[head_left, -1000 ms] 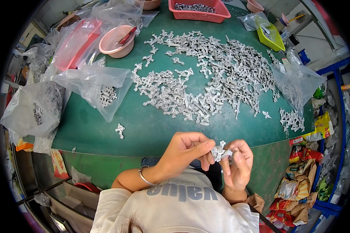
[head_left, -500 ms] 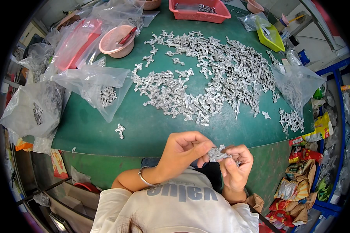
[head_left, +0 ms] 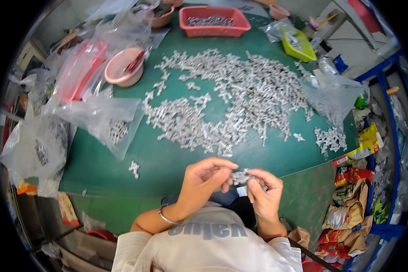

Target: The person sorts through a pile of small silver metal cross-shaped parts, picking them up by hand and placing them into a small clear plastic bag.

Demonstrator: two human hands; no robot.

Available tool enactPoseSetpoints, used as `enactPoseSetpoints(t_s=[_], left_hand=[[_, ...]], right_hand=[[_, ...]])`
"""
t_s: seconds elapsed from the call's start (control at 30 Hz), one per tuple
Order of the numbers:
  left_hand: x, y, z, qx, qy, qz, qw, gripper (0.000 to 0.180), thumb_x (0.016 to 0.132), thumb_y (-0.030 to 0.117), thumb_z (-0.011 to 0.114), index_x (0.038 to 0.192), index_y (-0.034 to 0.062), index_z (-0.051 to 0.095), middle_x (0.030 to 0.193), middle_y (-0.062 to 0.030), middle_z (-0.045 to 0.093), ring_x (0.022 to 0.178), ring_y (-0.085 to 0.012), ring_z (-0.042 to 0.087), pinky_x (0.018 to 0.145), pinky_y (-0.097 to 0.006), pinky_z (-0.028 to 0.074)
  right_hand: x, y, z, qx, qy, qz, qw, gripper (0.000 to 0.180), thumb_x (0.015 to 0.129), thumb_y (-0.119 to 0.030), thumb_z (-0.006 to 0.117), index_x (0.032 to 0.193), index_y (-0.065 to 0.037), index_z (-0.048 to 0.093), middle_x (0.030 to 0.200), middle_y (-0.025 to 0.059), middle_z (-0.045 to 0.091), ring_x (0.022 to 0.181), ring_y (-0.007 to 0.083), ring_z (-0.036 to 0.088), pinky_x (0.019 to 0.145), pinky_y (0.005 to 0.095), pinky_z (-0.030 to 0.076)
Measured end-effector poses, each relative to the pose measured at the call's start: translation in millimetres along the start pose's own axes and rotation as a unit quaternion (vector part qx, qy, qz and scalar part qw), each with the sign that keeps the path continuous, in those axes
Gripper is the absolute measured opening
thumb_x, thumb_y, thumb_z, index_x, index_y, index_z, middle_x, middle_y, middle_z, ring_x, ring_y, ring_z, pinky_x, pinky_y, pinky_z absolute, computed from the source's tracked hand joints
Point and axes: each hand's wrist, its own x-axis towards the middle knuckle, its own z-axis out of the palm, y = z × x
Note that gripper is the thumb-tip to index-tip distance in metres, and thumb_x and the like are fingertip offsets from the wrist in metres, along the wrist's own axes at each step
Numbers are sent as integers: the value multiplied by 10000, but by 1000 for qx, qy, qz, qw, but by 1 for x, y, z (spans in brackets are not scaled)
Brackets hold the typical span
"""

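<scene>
I see left hand and right hand pinching a silvery metal part between their fingertips, a heap of similar parts ahead. Judged risk: uneven fingertip pressure could drop it below the hands.

Green table bearing a broad spread of silver metal pieces.
The pieces are sprawling across the middle, overlapping densely, while one lone piece is lying well apart near the front left and another small piece is resting just off the right side. A smaller cluster is sitting at the right, near a clear plastic bag. On the left, an open plastic bag is lying below a round pink bowl. Farther back, a pink rectangular tray and a yellow-green tray are standing.
</scene>
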Motion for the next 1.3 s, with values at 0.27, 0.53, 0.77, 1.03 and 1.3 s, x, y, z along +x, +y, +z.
enactPoseSetpoints(t_s=[0.27,0.53,0.77,1.03,1.3], left_hand=[[9,-39,-43,82,97,-5,992,186,859,72,549,1011,-32,571,815,-73,583,704,-128,537,645,-251,446],[9,-54,-74,110,232,-4,967,161,846,47,560,986,-28,586,797,-68,598,673,-108,545,600,-225,449],[23,-58,-78,132,271,5,953,148,852,31,554,981,-36,586,802,-57,595,696,-99,547,621,-218,446],[37,-55,-81,582,235,135,766,361,737,12,629,1089,25,551,1212,-182,455,1145,-360,410,944,-409,354],[36,-62,-83,652,124,84,743,365,753,48,628,1110,35,550,1364,-154,311,1272,-415,226,1016,-468,269]], right_hand=[[141,24,-124,-18,200,-9,980,310,847,-105,563,1109,56,521,911,108,633,438,51,362,385,198,277],[369,27,-233,-88,389,-126,908,253,778,-122,630,987,20,616,800,75,651,459,97,480,394,226,362],[422,27,-345,-511,411,45,754,224,717,-149,633,933,-107,671,882,157,653,801,311,631,728,376,496],[306,4,-201,-484,112,-206,843,170,824,-92,566,931,26,625,926,171,647,849,262,626,721,322,470],[154,45,-44,-538,-214,-162,799,287,727,-169,689,995,-89,624,989,96,567,700,299,609,599,359,487]])
